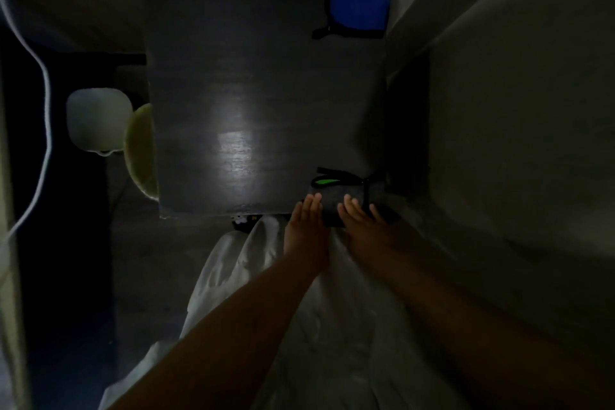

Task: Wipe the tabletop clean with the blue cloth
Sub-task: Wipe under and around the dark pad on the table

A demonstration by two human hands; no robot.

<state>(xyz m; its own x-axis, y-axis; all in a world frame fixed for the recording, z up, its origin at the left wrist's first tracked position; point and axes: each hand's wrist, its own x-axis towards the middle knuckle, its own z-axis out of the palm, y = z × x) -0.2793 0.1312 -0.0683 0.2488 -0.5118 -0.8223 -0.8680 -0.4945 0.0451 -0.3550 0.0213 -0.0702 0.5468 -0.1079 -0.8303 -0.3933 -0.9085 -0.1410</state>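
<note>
At 1 o'clock on tabletop [233,76]: blue cloth [357,0], flat in far corner, black strap trailing off its near edge. Well apart from both hands. At 5 o'clock, near corner: dark pouch [332,201] with green mark [324,181]. Left hand [306,230] released, fingers straight, tips touching pouch's 9 o'clock edge. Right hand [362,230] likewise released, laid flat on pouch, gripping nothing. At 9 o'clock beside table: pale rounded object [100,120]. At 6 o'clock under forearms: white fabric [253,260]. Very dim overall.
</note>
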